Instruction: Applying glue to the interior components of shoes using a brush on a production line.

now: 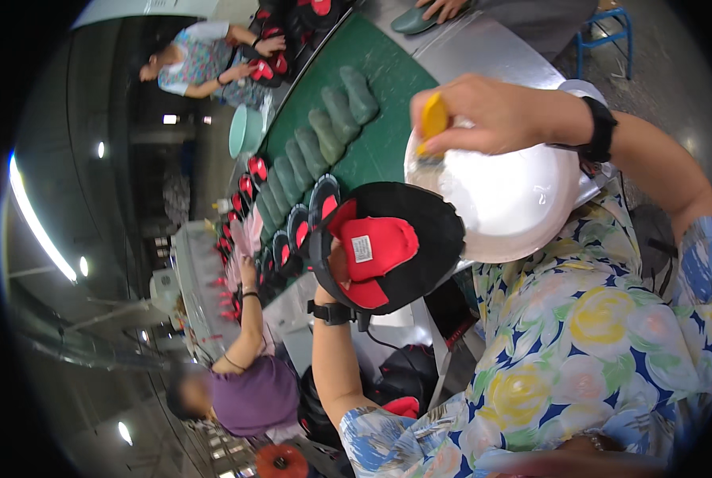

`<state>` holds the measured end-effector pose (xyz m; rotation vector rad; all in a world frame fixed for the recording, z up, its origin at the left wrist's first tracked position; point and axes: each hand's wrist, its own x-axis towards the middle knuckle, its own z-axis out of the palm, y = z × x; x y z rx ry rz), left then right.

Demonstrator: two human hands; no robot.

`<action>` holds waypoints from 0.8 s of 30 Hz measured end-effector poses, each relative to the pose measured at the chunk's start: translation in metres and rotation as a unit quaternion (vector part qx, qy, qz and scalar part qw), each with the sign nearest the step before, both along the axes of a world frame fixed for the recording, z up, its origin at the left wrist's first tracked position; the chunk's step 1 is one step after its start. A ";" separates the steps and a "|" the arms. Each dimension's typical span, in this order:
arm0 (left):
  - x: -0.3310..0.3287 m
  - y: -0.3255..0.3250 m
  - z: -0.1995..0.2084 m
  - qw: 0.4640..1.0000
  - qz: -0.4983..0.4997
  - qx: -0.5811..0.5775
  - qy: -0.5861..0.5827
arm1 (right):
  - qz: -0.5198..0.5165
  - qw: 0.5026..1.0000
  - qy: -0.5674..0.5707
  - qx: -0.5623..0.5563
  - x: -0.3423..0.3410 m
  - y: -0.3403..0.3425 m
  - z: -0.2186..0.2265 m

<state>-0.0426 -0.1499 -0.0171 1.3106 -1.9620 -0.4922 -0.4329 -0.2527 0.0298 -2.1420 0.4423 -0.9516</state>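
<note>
My right hand (483, 111) is closed round the yellow handle of a brush (434, 121). The brush's bristle end is at the left side of a wide pale bowl (553, 223), which holds a white liquid (507, 191). Left of the bowl, my left hand (339, 263) grips a black shoe upper (432, 251) with a red lining and a small white label inside. Most of that hand's fingers are hidden by the upper. The upper overlaps the bowl's left edge in view.
A green conveyor belt (392, 72) carries several grey-green shoe lasts (324, 135) and black-and-red uppers (298, 227). A co-worker's hand rests by a dark green last (413, 21). Two other people work beyond the belt. A blue stool (631, 44) stands at the upper right.
</note>
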 end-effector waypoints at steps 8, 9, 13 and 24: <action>-0.045 -0.008 0.004 0.992 -0.049 -0.062 0.094 | -0.123 0.990 0.053 -0.035 -0.013 0.006 0.004; -0.050 -0.007 0.002 0.991 -0.045 -0.071 0.105 | -0.120 0.991 0.050 -0.037 -0.012 0.005 0.000; -0.068 0.002 -0.001 0.982 -0.049 -0.097 0.156 | -0.216 0.976 -0.001 0.020 -0.009 0.012 -0.012; -0.108 -0.005 -0.008 0.940 -0.031 -0.156 0.303 | -0.217 0.945 -0.094 0.228 0.023 0.039 -0.035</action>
